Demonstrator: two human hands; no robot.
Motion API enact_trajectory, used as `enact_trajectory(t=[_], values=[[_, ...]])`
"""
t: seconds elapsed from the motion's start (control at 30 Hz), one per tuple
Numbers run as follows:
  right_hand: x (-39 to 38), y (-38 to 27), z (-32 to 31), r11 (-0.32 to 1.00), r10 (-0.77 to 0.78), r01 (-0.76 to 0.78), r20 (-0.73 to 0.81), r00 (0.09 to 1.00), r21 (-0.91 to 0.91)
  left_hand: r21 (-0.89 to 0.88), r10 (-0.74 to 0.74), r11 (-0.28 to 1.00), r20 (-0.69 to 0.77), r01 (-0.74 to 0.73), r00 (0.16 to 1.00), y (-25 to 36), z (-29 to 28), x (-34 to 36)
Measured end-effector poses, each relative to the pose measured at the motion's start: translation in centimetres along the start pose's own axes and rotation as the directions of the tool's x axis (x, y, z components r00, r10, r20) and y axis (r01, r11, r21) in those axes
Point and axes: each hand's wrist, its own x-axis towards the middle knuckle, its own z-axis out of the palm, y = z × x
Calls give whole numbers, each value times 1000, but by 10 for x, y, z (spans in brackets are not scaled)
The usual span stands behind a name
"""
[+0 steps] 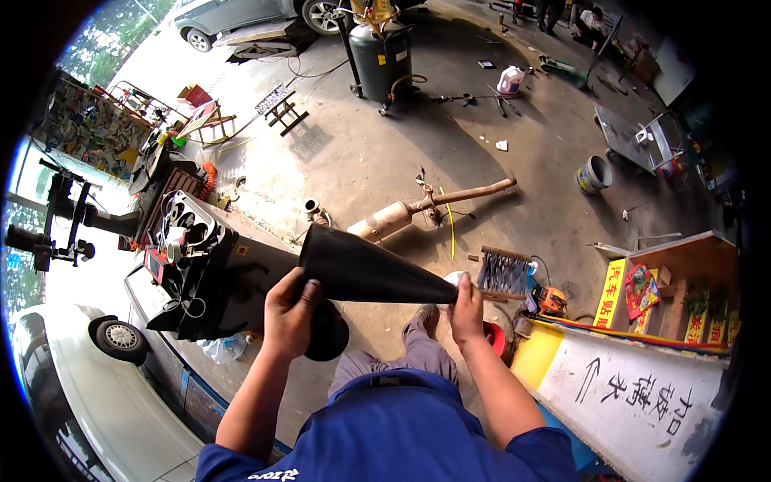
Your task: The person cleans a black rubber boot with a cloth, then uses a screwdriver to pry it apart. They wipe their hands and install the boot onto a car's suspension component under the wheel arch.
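Observation:
Stretched between my hands is a smooth black flexible sheet [365,269], wide at the left end and narrowing toward the right; its exact kind is not clear. My left hand [289,309] grips its wide end, thumb on top. My right hand [465,309] pinches the narrow end, with a small white thing [455,278] just behind it. A rounded black part [329,333] hangs below the left hand; whether it joins the sheet I cannot tell.
An exhaust muffler with its pipe [393,218] lies on the floor ahead. At left stands a black machine [241,277]; at right, a white and yellow panel [634,377] and an open box [683,257]. A tall dark tank [384,68] and a bucket [594,174] stand farther off.

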Motion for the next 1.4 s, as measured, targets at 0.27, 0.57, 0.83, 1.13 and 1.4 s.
enact_trajectory(t=[0.27,0.57,0.83,1.13,1.4], values=[[105,61,-82,454,-273,227,108,956,-861,529,241,201,789,-824,565,40,55,50],[1,-250,0,430,-462,695,520,718,-576,487,-105,46,870,-872,481,8,38,118],[-2,-294,118,-420,14,809,888,460,-412,368,-30,19,930,-930,367,27,-8,161],[16,-236,170,909,-409,415,310,859,49,513,422,360,655,-780,626,32,-98,236],[87,-139,125,994,-111,112,-59,992,10,-294,75,956,275,9,959,24,-131,340]])
